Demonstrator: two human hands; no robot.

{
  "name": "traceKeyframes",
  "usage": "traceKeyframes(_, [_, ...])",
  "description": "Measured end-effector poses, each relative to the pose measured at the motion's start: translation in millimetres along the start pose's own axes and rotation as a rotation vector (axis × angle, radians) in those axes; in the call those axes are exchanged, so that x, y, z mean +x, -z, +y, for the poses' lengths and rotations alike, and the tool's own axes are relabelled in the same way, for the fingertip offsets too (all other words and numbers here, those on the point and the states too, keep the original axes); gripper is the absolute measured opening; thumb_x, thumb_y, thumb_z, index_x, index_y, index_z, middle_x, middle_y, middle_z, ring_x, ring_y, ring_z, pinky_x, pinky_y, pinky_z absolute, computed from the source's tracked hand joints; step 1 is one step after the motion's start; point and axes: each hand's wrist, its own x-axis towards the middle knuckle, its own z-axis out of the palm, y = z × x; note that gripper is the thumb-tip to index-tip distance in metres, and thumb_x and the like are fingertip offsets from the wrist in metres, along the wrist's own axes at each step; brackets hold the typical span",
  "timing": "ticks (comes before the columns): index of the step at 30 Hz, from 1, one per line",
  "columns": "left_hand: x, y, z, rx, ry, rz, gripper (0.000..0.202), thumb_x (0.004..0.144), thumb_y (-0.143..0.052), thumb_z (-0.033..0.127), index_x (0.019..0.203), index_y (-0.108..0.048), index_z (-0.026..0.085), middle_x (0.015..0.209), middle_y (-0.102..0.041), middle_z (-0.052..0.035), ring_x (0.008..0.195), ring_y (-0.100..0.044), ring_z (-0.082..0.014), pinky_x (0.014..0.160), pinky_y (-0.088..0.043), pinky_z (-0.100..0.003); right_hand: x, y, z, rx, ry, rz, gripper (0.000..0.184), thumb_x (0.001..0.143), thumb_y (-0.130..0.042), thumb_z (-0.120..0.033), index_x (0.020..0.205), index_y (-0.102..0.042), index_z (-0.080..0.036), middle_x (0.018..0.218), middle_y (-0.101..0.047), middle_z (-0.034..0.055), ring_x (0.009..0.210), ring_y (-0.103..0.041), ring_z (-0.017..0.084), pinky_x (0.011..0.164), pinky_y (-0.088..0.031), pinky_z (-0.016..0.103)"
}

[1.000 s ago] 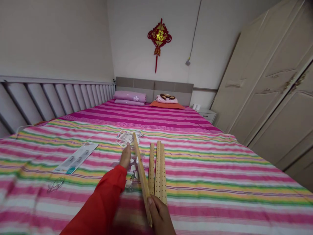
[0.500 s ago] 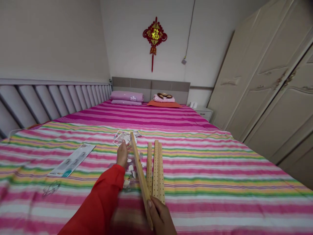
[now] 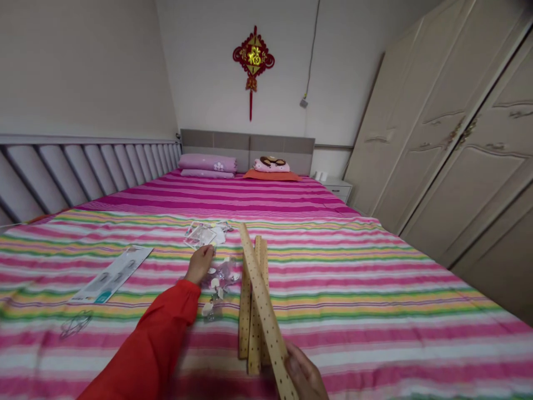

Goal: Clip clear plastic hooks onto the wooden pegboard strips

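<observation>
The right hand (image 3: 303, 375) sits at the bottom edge of the view, its fingers closed around the lower end of a long perforated wooden strip (image 3: 264, 316), a pale, flat, square-edged length of unfinished wood with rows of small round holes. The strip is held tilted, its far end pointing up and away, and it crosses over two more perforated wooden strips (image 3: 255, 333) that lie lengthwise on the bed; whether it touches them cannot be told.

The left hand (image 3: 199, 264) reaches out from a bright red sleeve (image 3: 145, 339). It is loosely curled, with nothing visible in its grip, and sits just beside a crumpled clear plastic bag (image 3: 220, 278) of small white pieces. Further on lies a cluster of clear plastic packaging (image 3: 200, 235) with white bits, and to the left a flat, grey-white card packet (image 3: 110, 275) of hooks. A thin, transparent loop (image 3: 75, 325) lies nearer the left edge.

All of this rests on a soft bedsheet (image 3: 375, 333) striped in pink, green and yellow. Beyond it are lilac pillows (image 3: 207, 165) against a grey upholstered headboard (image 3: 247, 145), and a tall cream wardrobe (image 3: 453, 133) stands along the right.
</observation>
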Motion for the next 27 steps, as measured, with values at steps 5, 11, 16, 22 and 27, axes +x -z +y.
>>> traceKeyframes(5, [-33, 5.7, -1, 0.136, -0.135, -0.015, 0.021, 0.063, -0.064, 0.037, 0.076, -0.066, 0.021, 0.092, -0.071, -0.0094, 0.101, -0.061, -0.0276, 0.089, -0.047, -0.040, 2, 22, -10, 0.108, -0.132, -0.018, 0.046, 0.073, -0.071, -0.050, 0.106, -0.065, -0.018, 0.047, -0.053, -0.0040, 0.033, -0.033, 0.005, 0.033, -0.026, 0.015])
traceKeyframes(11, [-131, -6.7, -39, 0.283, -0.253, -0.473, 0.044, 0.069, -0.064, 0.044, 0.108, -0.068, 0.024, 0.119, -0.065, -0.0100, 0.110, -0.060, -0.0286, 0.095, -0.047, -0.044, 14, 50, -6, 0.027, -0.089, -0.154, 0.037, 0.078, -0.067, -0.048, 0.085, -0.065, -0.012, 0.060, -0.065, 0.0047, 0.035, -0.041, 0.005, 0.032, -0.029, 0.016])
traceKeyframes(16, [-186, -26.1, -76, 0.560, -0.431, -0.512, 0.089, 0.054, -0.078, 0.049, 0.134, -0.051, 0.022, 0.149, -0.036, -0.0138, 0.139, -0.023, -0.0388, 0.110, -0.027, -0.055, 23, 55, -7, 0.014, -0.075, -0.183, 0.049, 0.077, -0.068, -0.049, 0.111, -0.061, -0.014, 0.073, -0.068, 0.0063, 0.039, -0.049, 0.006, 0.034, -0.035, 0.016])
traceKeyframes(22, [-193, -41.5, -103, 0.663, -0.474, -0.303, 0.097, 0.055, -0.078, 0.045, 0.139, -0.041, 0.016, 0.153, -0.025, -0.0189, 0.140, -0.019, -0.0412, 0.107, -0.030, -0.056, 45, 53, 7, -0.064, -0.031, -0.211, 0.076, 0.074, -0.069, -0.055, 0.134, -0.046, -0.014, 0.054, -0.059, -0.0017, 0.038, -0.051, 0.011, 0.032, -0.039, 0.018])
traceKeyframes(27, [-193, -37.6, -112, 0.661, -0.513, -0.342, 0.105, 0.047, -0.081, 0.041, 0.140, -0.037, 0.018, 0.152, -0.026, -0.0193, 0.137, -0.028, -0.0404, 0.105, -0.035, -0.053, 54, 43, 10, -0.184, -0.029, -0.321, 0.071, 0.079, -0.062, -0.057, 0.134, -0.046, -0.015, 0.053, -0.060, -0.0017, 0.034, -0.047, 0.011, 0.034, -0.039, 0.022])
